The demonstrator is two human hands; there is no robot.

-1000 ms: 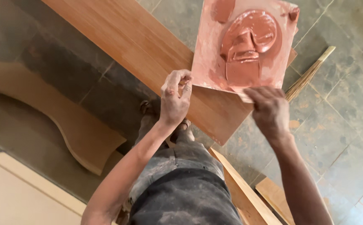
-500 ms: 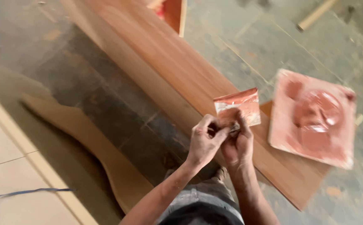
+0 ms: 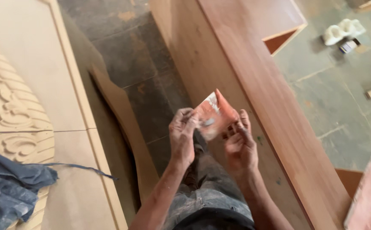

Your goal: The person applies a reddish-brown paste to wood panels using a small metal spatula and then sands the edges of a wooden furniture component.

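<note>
A: Stone floor; long reddish board [image 3: 253, 85] running 12 to 5 o'clock; carved panel [image 3: 19, 106] and blue cloth [image 3: 11, 183] at 9.

B: We log the hands. Left hand [image 3: 182, 138] and right hand [image 3: 238, 145] both pinch one small stained sheet [image 3: 214, 114], fingers closed on its edges, above our knees, centre frame.

A: Judgement: fold it crisply, keep thumbs on the crease, grit outward. Pink slab [image 3: 370, 200] at 4 untouched.

We hold a folded reddish sheet [image 3: 213, 114], apparently sandpaper, between left hand [image 3: 182, 137] and right hand [image 3: 239, 145] above the wooden board [image 3: 275, 102].
</note>
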